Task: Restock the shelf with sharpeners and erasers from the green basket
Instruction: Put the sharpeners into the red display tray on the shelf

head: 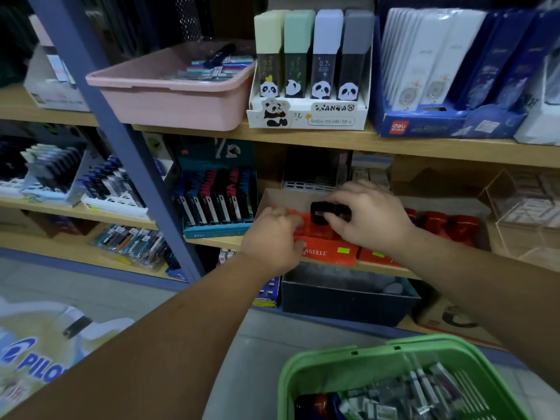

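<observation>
A cardboard display box [327,253] with a red front stands on the middle shelf and holds red sharpeners [318,230]. My right hand [368,215] pinches a black sharpener [322,211] just above that red row. My left hand [274,237] grips the box's left front corner, fingers curled over its rim. More red sharpeners [445,224] fill the neighbouring box to the right. The green basket [333,363] sits at the bottom right, holding wrapped erasers [424,389] and a few dark and red sharpeners [318,404].
A pink tub [169,98], a panda lead-refill display [309,95] and a blue Deli box [448,125] line the upper shelf. A teal pen display [216,207] stands left of the sharpener box. A blue shelf post [121,140] runs diagonally. A dark bin [345,301] sits below.
</observation>
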The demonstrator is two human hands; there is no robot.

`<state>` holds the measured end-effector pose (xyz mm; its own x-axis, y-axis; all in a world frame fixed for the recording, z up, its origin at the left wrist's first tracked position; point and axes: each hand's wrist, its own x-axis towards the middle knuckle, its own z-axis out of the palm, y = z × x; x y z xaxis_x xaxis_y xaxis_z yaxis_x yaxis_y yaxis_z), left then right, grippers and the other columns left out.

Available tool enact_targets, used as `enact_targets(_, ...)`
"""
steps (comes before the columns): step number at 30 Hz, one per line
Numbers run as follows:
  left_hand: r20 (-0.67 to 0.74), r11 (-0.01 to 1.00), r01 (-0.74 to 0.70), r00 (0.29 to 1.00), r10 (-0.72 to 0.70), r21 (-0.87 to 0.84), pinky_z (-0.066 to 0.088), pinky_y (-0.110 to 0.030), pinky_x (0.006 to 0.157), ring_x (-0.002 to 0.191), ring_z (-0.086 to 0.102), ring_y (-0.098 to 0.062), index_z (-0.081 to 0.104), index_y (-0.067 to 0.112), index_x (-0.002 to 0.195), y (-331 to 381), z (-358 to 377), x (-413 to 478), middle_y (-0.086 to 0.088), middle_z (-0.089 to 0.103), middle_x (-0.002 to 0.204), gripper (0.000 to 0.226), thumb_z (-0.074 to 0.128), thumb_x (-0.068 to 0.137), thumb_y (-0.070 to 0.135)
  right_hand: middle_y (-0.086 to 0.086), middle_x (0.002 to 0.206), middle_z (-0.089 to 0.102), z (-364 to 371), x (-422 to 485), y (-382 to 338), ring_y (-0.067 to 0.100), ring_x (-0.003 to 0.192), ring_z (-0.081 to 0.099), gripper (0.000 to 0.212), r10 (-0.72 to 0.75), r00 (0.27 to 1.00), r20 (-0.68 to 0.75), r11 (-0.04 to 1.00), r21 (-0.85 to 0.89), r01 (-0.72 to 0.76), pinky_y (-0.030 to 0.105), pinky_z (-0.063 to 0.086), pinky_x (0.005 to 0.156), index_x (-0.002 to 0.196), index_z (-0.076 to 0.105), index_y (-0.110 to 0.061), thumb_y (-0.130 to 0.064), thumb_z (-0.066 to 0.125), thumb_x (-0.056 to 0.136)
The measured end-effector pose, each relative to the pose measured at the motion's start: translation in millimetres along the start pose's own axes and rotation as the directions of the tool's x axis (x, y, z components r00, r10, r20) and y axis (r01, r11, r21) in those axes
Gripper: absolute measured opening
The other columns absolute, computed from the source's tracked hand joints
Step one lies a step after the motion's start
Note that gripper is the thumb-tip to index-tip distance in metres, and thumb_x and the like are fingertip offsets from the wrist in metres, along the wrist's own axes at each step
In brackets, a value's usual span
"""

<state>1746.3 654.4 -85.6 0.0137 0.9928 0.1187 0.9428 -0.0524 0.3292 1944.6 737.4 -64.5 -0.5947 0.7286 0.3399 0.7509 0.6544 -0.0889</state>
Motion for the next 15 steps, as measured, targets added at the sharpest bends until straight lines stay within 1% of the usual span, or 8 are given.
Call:
enact_targets(3,0.002,0.996,-0.076,0.997,0.076,0.05,0.046,-0.043,0.105,0.121,0.048,-0.026,0.064,0.019,0.133,13.9,-4.2,-22.0,-0.005,0.056,0.129,0.041,0.064,0.094,0.03,-0.007,0.103,0.072,-10.7,-51.3,-14.2,0.018,0.098,0.068,0.029,0.02,1.0,-0.022,0.989,0.148,-0.016,0.039,0.059,0.076,0.107,0.077,-0.03,-0.052,0.062,0.093)
enact_targets(5,0.023,0.99,-0.12,0.993,0.119,0.071,0.049,-0.045,0.098,0.113,0.053,-0.03,0.067,0.016,0.123,24.3,1.7,-39.1,-0.009,0.058,0.119,0.035,0.063,0.091,0.027,-0.012,0.084,0.071,-15.2,-90.7,-21.4,0.01,0.077,0.067,0.033,0.002,0.992,0.124,0.972,0.234,-0.031,0.036,0.057,0.064,0.086,0.074,-0.031,-0.057,0.056,0.092)
enact_targets(6,0.041,0.988,-0.137,0.99,0.135,0.065,0.051,-0.045,0.094,0.11,0.056,-0.031,0.068,0.014,0.119,30.1,8.0,-47.8,-0.01,0.059,0.115,0.033,0.064,0.089,0.027,-0.011,0.075,0.07,-12.8,-109.2,-23.4,0.006,0.068,0.064,0.034,-0.016,0.964,0.265,0.958,0.281,-0.062,0.033,0.055,0.06,0.079,0.073,-0.029,-0.057,0.058,0.093)
enact_targets(8,0.103,0.986,-0.167,0.981,0.163,0.026,0.052,-0.04,0.089,0.106,0.06,-0.03,0.068,0.013,0.119,45.7,23.8,-66.5,-0.009,0.061,0.114,0.032,0.066,0.09,0.026,-0.009,0.069,0.068,-2.0,-142.0,-27.4,0.005,0.063,0.061,0.032,-0.093,0.818,0.567,0.924,0.356,-0.141,0.027,0.05,0.06,0.075,0.072,-0.025,-0.05,0.068,0.094)
enact_targets(11,0.313,0.98,-0.191,0.928,0.2,-0.06,0.051,-0.033,0.084,0.096,0.059,-0.019,0.067,0.016,0.123,68.9,53.3,-98.1,0.0,0.06,0.11,0.031,0.068,0.094,0.027,-0.008,0.076,0.069,43.2,-194.5,-24.2,-0.001,0.066,0.062,0.023,-0.116,0.51,0.852,0.915,0.291,-0.278,0.023,0.055,0.069,0.08,0.071,-0.026,-0.044,0.073,0.094)
enact_targets(12,0.4,0.979,-0.194,0.894,0.203,-0.065,0.051,-0.033,0.085,0.096,0.058,-0.016,0.066,0.018,0.125,74.4,66.2,-108.3,0.003,0.06,0.111,0.031,0.067,0.095,0.029,-0.007,0.082,0.071,61.5,-213.3,-23.3,0.004,0.076,0.066,0.02,-0.097,0.459,0.883,0.914,0.261,-0.311,0.029,0.058,0.079,0.083,0.072,-0.027,-0.044,0.074,0.093)
enact_targets(13,0.48,0.98,-0.192,0.856,0.195,-0.055,0.052,-0.034,0.087,0.097,0.059,-0.017,0.067,0.02,0.125,78.3,81.4,-118.1,0.003,0.063,0.112,0.031,0.067,0.095,0.03,-0.006,0.09,0.073,77.2,-231.0,-24.2,0.011,0.086,0.069,0.019,-0.076,0.444,0.893,0.912,0.242,-0.33,0.033,0.058,0.086,0.088,0.074,-0.027,-0.046,0.074,0.092)
enact_targets(15,0.59,0.988,-0.148,0.795,0.143,-0.039,0.055,-0.037,0.089,0.101,0.063,-0.022,0.07,0.023,0.118,82.2,113.2,-137.4,0.0,0.068,0.113,0.027,0.067,0.091,0.027,0.001,0.106,0.075,105.3,-261.2,-28.8,0.018,0.098,0.068,0.025,-0.039,0.445,0.895,0.889,0.234,-0.393,0.03,0.054,0.09,0.105,0.078,-0.02,-0.042,0.073,0.094)
